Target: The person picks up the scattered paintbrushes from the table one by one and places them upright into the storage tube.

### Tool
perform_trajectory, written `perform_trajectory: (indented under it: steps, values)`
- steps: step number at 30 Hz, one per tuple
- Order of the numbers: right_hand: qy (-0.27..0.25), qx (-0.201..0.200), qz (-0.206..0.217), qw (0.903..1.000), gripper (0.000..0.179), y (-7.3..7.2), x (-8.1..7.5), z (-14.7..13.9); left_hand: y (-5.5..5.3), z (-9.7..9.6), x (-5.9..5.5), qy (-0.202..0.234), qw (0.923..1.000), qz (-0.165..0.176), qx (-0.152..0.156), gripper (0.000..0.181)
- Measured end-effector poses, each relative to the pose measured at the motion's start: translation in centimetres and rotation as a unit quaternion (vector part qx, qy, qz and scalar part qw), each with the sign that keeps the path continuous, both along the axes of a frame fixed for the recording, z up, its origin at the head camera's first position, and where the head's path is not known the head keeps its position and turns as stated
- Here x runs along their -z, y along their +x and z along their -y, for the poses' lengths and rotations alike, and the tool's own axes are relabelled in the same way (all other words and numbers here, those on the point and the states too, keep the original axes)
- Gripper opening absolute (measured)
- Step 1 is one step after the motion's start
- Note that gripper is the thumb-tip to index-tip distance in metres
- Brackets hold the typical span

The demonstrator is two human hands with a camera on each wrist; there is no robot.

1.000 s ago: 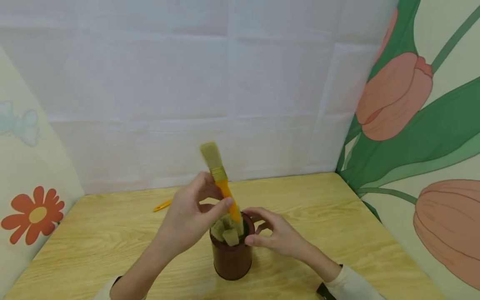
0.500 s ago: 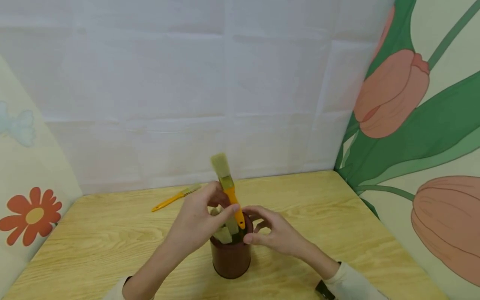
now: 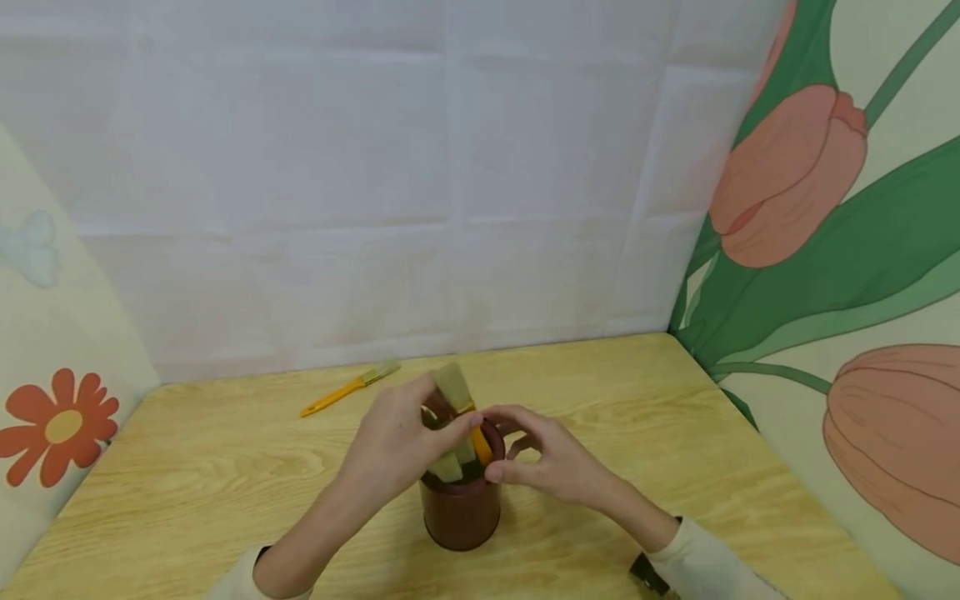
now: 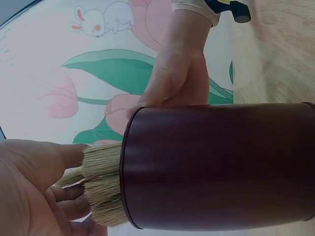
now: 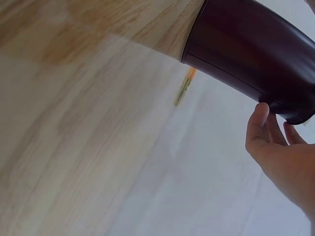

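A dark brown cylindrical brush pot (image 3: 461,518) stands upright on the table, several paintbrushes (image 3: 447,468) in it with their bristles up. Between thumb and fingers, my left hand (image 3: 397,429) pinches a paintbrush (image 3: 453,386) with pale bristles and an orange handle. Its lower end is inside the pot's mouth, near the right wall. My right hand (image 3: 558,458) holds the pot at its right side, thumb and fingers at the rim. The left wrist view has bristles (image 4: 103,191) poking past the rim beside my left fingers. In the right wrist view, fingertips (image 5: 261,110) touch the pot's wall.
Another orange-handled paintbrush (image 3: 341,396) lies on the wooden table (image 3: 202,467) at the back left. A white sheet (image 3: 300,167) hangs behind the table. Walls with painted flowers (image 3: 787,179) stand at both sides.
My left hand has lowered the paintbrush into the pot, shifting slightly right; its bristles are now just above my fingers. My right hand has stayed at the rim.
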State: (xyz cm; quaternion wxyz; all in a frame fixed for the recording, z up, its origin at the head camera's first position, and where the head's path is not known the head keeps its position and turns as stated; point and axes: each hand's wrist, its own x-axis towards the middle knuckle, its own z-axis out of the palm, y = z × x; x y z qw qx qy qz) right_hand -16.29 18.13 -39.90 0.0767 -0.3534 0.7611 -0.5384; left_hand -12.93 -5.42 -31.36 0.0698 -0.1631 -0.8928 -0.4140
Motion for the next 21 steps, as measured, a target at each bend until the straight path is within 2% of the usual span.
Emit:
perform_trajectory:
  steps: [4,8,12,21]
  values:
    - [0.001,0.000,-0.006,1.0000,0.056,-0.1,0.1,0.0,-0.1,0.0,0.1,-0.012,0.9999,-0.011,0.001,0.026]
    - [0.002,0.000,-0.010,0.9999,0.058,-0.1,0.1,0.1,-0.2,0.1,0.3,-0.008,0.9995,-0.030,0.011,0.023]
    - [0.002,0.002,-0.001,1.0000,0.059,-0.1,0.1,0.0,-0.3,0.1,0.5,-0.001,0.9987,-0.045,0.024,0.029]
    - [-0.003,0.000,0.006,1.0000,0.058,0.0,0.1,0.1,-0.6,1.2,0.0,0.010,0.9987,-0.034,0.038,0.035]
